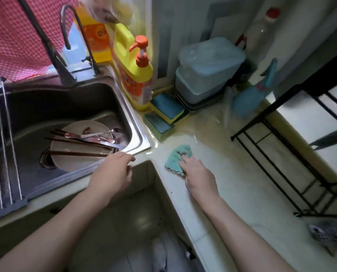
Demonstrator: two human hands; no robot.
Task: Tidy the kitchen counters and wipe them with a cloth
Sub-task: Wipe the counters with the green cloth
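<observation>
A crumpled teal cloth [176, 159] lies on the pale counter [232, 183] just right of the sink corner. My right hand [198, 174] rests on the cloth's near right part, fingers laid over it; whether they grip it I cannot tell. My left hand [113, 174] hovers over the sink's front right rim with fingers loosely curled and nothing in it. The counter around the cloth looks wet and glossy.
The steel sink [138, 132] holds a plate, chopsticks and cutlery. Behind the cloth sit two sponges [163, 116], a yellow pump bottle [135, 73], a lidded plastic box [206, 71] and a blue spray bottle [252, 93]. A black wire rack [281, 154] stands at right.
</observation>
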